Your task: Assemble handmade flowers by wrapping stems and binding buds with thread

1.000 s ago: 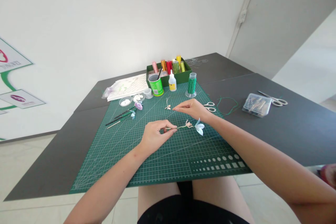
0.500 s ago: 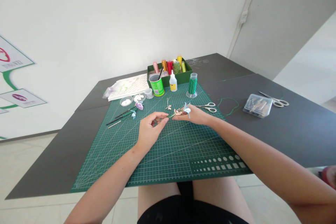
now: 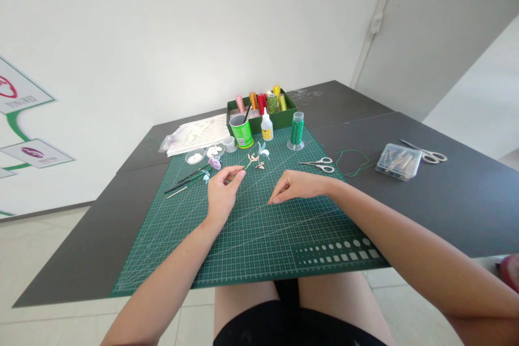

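Note:
My left hand (image 3: 221, 189) pinches the thin green stem of a small artificial flower spray (image 3: 253, 158) between thumb and fingertips. Pale peach buds and a light blue flower sit at the spray's far end, pointing away from me. To the right, my right hand (image 3: 295, 185) hangs low over the green cutting mat (image 3: 251, 238), its fingers closed in a pinch; anything between them is too fine to make out. Just beyond the spray lies a loose peach flower piece (image 3: 260, 166). Small scissors (image 3: 324, 165) rest on the mat past my right hand.
At the back stand a green box of thread spools (image 3: 284, 118), a green can (image 3: 242, 132), a glue bottle (image 3: 266, 127) and a green thread spool (image 3: 297, 131). Left are shallow dishes (image 3: 195, 157) and a purple flower (image 3: 214, 163). A clear case (image 3: 399, 162) lies right, beside larger scissors (image 3: 433, 158).
My right hand has left the flower spray and moved down toward me. My left hand has shifted slightly left, keeping the stem, and the blossoms now point away from me.

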`<state>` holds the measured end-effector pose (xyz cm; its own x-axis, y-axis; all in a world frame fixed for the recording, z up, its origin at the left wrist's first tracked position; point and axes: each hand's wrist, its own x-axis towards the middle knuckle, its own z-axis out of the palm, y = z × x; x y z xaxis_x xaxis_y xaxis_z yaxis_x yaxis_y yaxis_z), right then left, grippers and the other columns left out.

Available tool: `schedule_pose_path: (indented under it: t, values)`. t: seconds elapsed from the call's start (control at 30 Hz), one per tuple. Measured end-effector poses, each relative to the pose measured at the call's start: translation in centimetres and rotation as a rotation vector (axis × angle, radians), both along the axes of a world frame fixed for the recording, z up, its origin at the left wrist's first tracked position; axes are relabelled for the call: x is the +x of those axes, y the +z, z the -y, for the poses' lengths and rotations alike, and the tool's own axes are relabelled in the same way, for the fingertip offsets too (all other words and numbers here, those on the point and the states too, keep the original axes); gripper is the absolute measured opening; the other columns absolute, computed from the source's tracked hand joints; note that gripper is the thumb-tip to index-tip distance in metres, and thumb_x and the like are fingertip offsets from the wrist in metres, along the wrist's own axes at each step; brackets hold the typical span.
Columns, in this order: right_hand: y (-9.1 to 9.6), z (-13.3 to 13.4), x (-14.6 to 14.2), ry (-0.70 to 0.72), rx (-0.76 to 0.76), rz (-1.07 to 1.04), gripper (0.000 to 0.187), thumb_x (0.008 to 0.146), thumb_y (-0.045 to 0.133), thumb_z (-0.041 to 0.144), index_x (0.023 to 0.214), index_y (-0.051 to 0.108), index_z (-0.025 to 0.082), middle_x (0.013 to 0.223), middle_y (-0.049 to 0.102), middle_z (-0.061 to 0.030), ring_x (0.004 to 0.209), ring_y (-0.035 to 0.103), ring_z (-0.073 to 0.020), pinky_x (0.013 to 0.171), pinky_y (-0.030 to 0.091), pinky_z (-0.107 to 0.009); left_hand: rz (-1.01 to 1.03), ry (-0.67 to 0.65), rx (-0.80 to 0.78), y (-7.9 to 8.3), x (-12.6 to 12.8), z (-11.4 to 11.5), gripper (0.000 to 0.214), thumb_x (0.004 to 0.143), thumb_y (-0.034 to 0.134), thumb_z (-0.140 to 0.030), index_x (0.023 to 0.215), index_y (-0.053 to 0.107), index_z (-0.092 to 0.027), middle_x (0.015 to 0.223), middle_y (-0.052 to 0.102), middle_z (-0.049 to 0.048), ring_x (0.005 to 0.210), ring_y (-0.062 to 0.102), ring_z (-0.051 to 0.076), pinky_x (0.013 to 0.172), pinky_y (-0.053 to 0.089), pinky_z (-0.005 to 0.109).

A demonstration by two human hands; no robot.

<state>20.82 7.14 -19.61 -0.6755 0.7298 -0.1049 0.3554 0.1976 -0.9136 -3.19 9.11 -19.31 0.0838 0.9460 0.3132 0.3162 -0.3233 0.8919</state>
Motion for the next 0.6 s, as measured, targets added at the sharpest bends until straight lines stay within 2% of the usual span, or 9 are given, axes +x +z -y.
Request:
schedule_pose_path:
  t: [0.23, 0.43, 0.5, 0.6]
  values:
    - [2.2, 0.9, 0.6, 0.063, -0.024, -0.095, 0.025, 0.081, 0.077, 0.037, 0.097, 0.084, 0.019, 0.083, 0.08, -0.0041, 0.072, 0.068, -0.0154, 0.065, 0.049, -0.025, -0.17, -0.061, 0.015, -0.3, -0.2, -0.5, 0.016, 0.081, 0.072, -0.032, 0.09, 0.08, -0.022, 0.083, 0.077, 0.0029, 0.071, 0.066, 0.017, 0.07, 0.049, 0.028]
    - [2.9, 1.8, 0.0, 0.091, 0.037, -0.138, 0.026, 0.084, 0.075, 0.037, 0.099, 0.084, 0.018, 0.073, 0.076, -0.0026, 0.06, 0.059, -0.0114, 0.055, 0.041, -0.024, -0.368, -0.147, 0.079, -0.4, 0.3, 0.3, 0.012, 0.086, 0.069, -0.032, 0.086, 0.077, -0.022, 0.082, 0.077, 0.0022, 0.071, 0.066, 0.018, 0.07, 0.047, 0.028]
    - [3.0, 1.9, -0.1, 0.045, 0.072, -0.159, 0.028, 0.085, 0.074, 0.039, 0.1, 0.084, 0.018, 0.074, 0.076, -0.003, 0.058, 0.056, -0.0112, 0.053, 0.039, -0.024, -0.458, -0.189, 0.113, -0.4, 0.4, 0.5, 0.011, 0.087, 0.068, -0.03, 0.083, 0.075, -0.022, 0.078, 0.075, 0.0007, 0.067, 0.063, 0.016, 0.066, 0.044, 0.027]
    - [3.0, 1.9, -0.1, -0.1, 0.119, -0.242, 0.029, 0.084, 0.074, 0.041, 0.1, 0.084, 0.019, 0.076, 0.076, -0.0039, 0.06, 0.056, -0.0122, 0.053, 0.04, -0.025, -0.595, -0.244, 0.159, -0.4, 0.5, 1.0, 0.01, 0.089, 0.066, -0.028, 0.083, 0.073, -0.024, 0.074, 0.072, -0.0019, 0.065, 0.061, 0.016, 0.062, 0.04, 0.026]
